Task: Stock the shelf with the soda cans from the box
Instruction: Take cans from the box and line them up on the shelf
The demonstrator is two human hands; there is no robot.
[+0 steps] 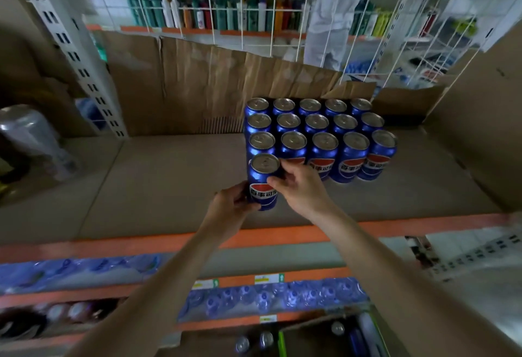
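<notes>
Both hands meet on one can: the left hand (pixel 233 201) cups its lower left side with curled fingers, and the right hand (pixel 296 184) pinches its upper right side, thumb on the front.

That cardboard-lined shelf with the orange front edge (pixel 141 181) carries a block of upright blue aluminium soda cans with silver tops (pixel 319 136), three rows deep. The held blue soda can with the red-and-white logo (pixel 263 181) stands at the block's front left corner, starting a fourth row, touching or just beside the can behind it.

It is upright, long axis vertical, silver lid up, logo facing the person.

Likely risks: a push backwards could jostle the rows behind, and a tilted release could topple it toward the shelf's front edge.

Below, the open cardboard box (pixel 305 334) shows a few more can tops.
</notes>
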